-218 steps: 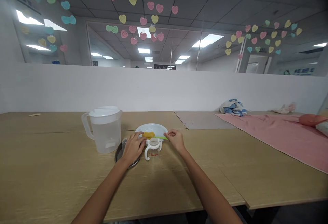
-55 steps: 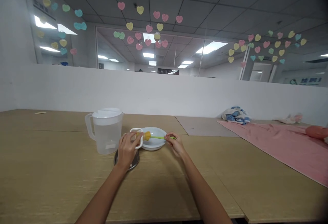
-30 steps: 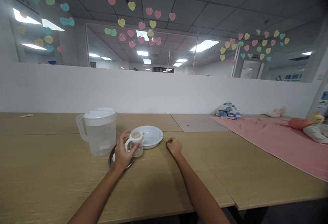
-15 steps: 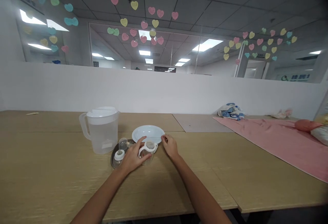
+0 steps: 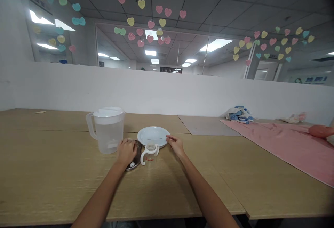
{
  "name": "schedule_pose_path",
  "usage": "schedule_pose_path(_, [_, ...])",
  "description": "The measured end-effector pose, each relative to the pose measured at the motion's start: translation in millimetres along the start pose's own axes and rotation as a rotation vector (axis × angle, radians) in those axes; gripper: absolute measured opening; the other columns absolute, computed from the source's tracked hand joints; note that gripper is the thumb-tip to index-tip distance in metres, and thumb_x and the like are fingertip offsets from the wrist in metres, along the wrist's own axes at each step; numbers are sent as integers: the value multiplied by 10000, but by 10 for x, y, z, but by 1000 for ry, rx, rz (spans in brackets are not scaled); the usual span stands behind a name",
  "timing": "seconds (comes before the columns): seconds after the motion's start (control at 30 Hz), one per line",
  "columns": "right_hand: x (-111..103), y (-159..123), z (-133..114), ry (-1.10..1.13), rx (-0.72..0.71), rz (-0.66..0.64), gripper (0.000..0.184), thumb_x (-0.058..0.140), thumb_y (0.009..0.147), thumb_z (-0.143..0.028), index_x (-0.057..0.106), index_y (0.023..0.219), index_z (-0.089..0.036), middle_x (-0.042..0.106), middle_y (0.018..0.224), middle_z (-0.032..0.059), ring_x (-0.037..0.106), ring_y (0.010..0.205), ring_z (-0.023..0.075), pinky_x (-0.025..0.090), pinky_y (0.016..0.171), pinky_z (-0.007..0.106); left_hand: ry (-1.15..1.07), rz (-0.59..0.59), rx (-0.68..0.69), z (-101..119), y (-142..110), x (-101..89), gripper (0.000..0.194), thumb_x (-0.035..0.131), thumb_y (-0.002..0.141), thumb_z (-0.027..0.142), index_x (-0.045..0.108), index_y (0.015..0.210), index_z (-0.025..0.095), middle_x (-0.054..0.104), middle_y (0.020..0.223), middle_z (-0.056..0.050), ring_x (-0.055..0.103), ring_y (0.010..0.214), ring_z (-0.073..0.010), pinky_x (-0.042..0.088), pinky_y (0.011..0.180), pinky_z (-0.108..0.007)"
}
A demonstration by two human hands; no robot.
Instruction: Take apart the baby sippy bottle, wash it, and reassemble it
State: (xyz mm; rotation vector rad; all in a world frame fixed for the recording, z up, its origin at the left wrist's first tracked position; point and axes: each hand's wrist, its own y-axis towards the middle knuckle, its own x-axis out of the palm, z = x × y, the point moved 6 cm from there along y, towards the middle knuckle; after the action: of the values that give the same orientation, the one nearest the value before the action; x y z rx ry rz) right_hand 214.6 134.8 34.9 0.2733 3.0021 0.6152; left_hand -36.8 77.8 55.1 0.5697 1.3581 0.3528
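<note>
A white-collared baby bottle with two curved white handles stands upright on the table, its mouth open at the top and red print on its clear side. Left of it lies an oval metal tray holding a small white part. My left hand rests over the tray with fingers curled down; what they hold is hidden. My right hand pinches the end of a thin dark rod, which reaches over a white bowl behind the bottle. Any handle is hidden in my right hand.
A lidded clear pitcher of water stands left of the tray. On the right lie a pink cloth, a crumpled blue-and-white cloth and an orange-red object. A low white wall borders the table's back.
The yellow sponge end of the green-handled brush left the bottle and is out of view. My left hand set the bottle upright, released it and moved left over the tray.
</note>
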Motion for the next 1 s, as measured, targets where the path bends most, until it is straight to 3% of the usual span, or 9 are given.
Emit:
schedule_pose_path(0.07, [30, -13, 23, 71, 68, -36, 356, 659, 601, -397, 717, 846, -145, 550, 508, -23, 372, 413, 73, 290, 386, 204, 31, -81, 36, 18, -22, 106, 154, 492, 745, 208, 638, 713, 172, 678, 812, -125, 584, 904, -281, 375, 805, -406])
schedule_pose_path(0.17, [52, -34, 26, 167, 132, -44, 381, 677, 593, -400, 717, 867, -138, 532, 497, -25, 358, 412, 65, 256, 360, 189, 21, -99, 21, 13, -46, 160, 104, 520, 710, 184, 624, 709, 176, 674, 759, -110, 598, 855, -263, 375, 801, -393])
schedule_pose_path(0.33, [30, -40, -27, 265, 150, 1, 392, 719, 540, -423, 706, 815, -145, 636, 675, 30, 445, 464, 75, 320, 348, 179, -6, -67, -79, -19, -12, 48, 126, 484, 705, 161, 592, 767, 181, 658, 721, -79, 610, 751, -225, 398, 692, -317])
schedule_pose_path(0.4, [18, -32, -38, 287, 143, 18, 377, 723, 532, -437, 692, 778, -153, 666, 797, 58, 492, 501, 88, 365, 353, 185, -83, 6, -210, -73, 2, -64, 148, 468, 729, 200, 578, 827, 190, 659, 734, -66, 610, 692, -211, 397, 616, -285])
schedule_pose_path(0.5, [6, -10, 1, 302, 159, 34, 351, 718, 544, -445, 658, 730, -153, 671, 798, 63, 524, 518, 101, 434, 386, 206, -318, 188, -335, -136, -1, -225, 206, 451, 773, 276, 567, 925, 198, 672, 800, -46, 611, 651, -186, 417, 593, -272])
schedule_pose_path(0.6, [-3, 16, 62, 277, 168, 42, 337, 700, 581, -447, 619, 729, -156, 673, 783, 64, 527, 499, 101, 457, 392, 220, -558, 343, -304, -164, 2, -294, 264, 461, 785, 351, 595, 937, 181, 676, 819, -51, 624, 709, -189, 460, 672, -293])
schedule_pose_path(0.7, [-8, 19, 84, 208, 140, 39, 343, 667, 621, -479, 582, 748, -172, 674, 788, 61, 514, 467, 103, 404, 332, 209, -752, 416, -254, -191, 17, -277, 295, 482, 772, 385, 640, 898, 170, 683, 896, -73, 624, 856, -213, 476, 764, -325])
schedule_pose_path(0.83, [0, -13, -2, 55, -4, -1, 350, 601, 685, -535, 571, 756, -193, 667, 781, 47, 523, 484, 121, 415, 383, 233, -1020, 330, -151, -113, 74, -194, 310, 531, 745, 403, 670, 868, 154, 682, 972, -90, 617, 931, -210, 478, 838, -344])
schedule_pose_path(1.0, [22, -8, -61, -86, -146, -105, 382, 523, 750, -572, 577, 726, -194, 663, 733, 37, 531, 504, 133, 437, 539, 268, -1049, 178, -60, 44, 109, -81, 320, 529, 757, 411, 675, 891, 159, 677, 1011, -96, 614, 959, -218, 477, 847, -343])
